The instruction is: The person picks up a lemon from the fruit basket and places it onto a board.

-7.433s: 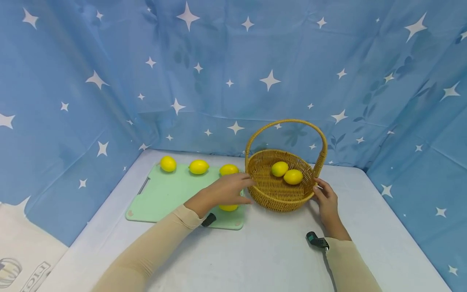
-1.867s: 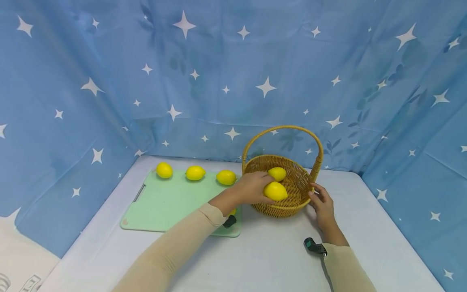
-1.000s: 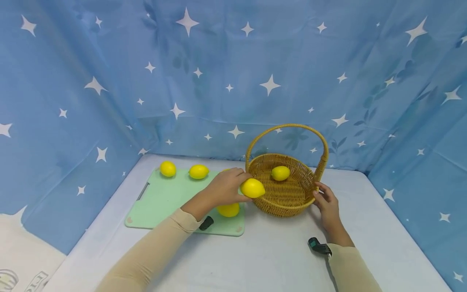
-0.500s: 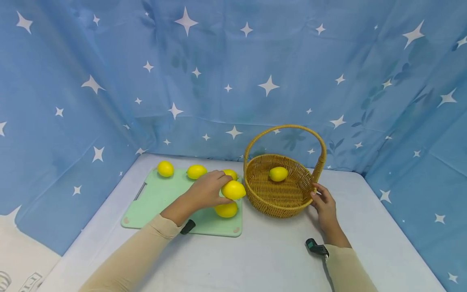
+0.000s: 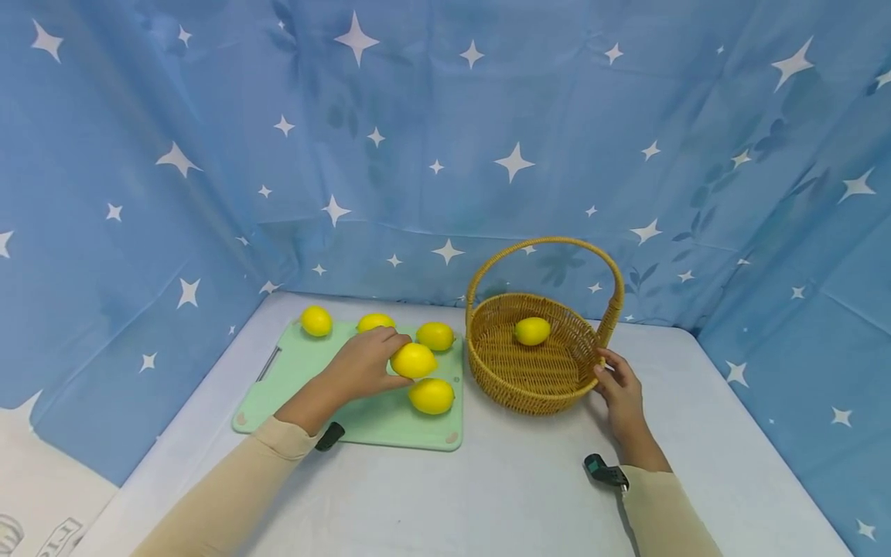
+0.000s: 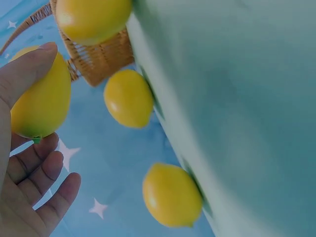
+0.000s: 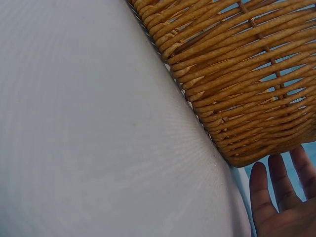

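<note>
My left hand (image 5: 369,363) holds a yellow lemon (image 5: 414,360) between thumb and fingers, over the right part of a green cutting board (image 5: 327,371). In the left wrist view the thumb lies across the held lemon (image 6: 44,98), whose small green tip points down. Just in front of it sits another lemon (image 5: 431,396) on the board. My right hand (image 5: 625,398) holds the right rim of a wicker basket (image 5: 536,398) near the handle's foot. Its fingers (image 7: 284,182) touch the wicker in the right wrist view; the thumb is hidden there. One lemon (image 5: 532,331) lies inside the basket.
Along the board's back edge lie a left lemon (image 5: 316,321), a middle lemon (image 5: 376,321) partly behind my left hand, and a right lemon (image 5: 435,336). The basket's tall handle (image 5: 550,240) arches up. A blue star-patterned curtain (image 5: 390,170) surrounds the white table (image 5: 515,495).
Two lemons were in the basket at first, my left hand empty beside it. The left hand took one out and carried it left over the board. The right hand stays at the basket rim.
</note>
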Demonstrator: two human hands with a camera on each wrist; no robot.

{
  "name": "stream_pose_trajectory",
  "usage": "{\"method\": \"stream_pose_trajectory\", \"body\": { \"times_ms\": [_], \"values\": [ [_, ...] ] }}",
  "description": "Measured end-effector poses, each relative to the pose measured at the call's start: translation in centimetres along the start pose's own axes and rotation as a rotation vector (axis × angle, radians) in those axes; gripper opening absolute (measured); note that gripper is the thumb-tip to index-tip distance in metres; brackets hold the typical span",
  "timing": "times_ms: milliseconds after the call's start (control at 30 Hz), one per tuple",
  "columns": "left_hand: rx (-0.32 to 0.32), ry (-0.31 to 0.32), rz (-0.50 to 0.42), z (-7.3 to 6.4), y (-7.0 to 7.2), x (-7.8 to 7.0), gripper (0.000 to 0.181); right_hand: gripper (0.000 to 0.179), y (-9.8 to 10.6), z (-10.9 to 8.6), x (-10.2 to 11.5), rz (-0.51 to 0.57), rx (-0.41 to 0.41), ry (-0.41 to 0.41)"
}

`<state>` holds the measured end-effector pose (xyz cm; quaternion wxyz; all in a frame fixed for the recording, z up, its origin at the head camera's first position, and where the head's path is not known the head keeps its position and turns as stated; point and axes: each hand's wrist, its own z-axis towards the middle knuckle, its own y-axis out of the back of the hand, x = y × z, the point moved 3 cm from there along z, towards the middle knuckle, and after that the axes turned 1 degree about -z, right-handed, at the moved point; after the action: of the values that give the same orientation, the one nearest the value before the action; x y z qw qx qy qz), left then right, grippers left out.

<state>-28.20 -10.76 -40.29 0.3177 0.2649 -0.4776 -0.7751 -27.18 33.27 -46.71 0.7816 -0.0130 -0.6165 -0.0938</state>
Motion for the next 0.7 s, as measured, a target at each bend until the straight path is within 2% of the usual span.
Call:
{"method": "stream_pose_trajectory", "body": {
  "times_ms": [433, 700],
  "values": [
    [0.027, 0.047, -0.002, -2.8, 0.2, 1.8, 0.062, 0.047, 0.0, 0.0, 0.2, 0.009, -0.003, -0.001],
    [0.076, 0.082, 0.029, -4.1, 0.2, 2.8, 0.062, 0.046, -0.1, 0.1, 0.0, 0.005, 0.002, 0.004]
  ]
}}
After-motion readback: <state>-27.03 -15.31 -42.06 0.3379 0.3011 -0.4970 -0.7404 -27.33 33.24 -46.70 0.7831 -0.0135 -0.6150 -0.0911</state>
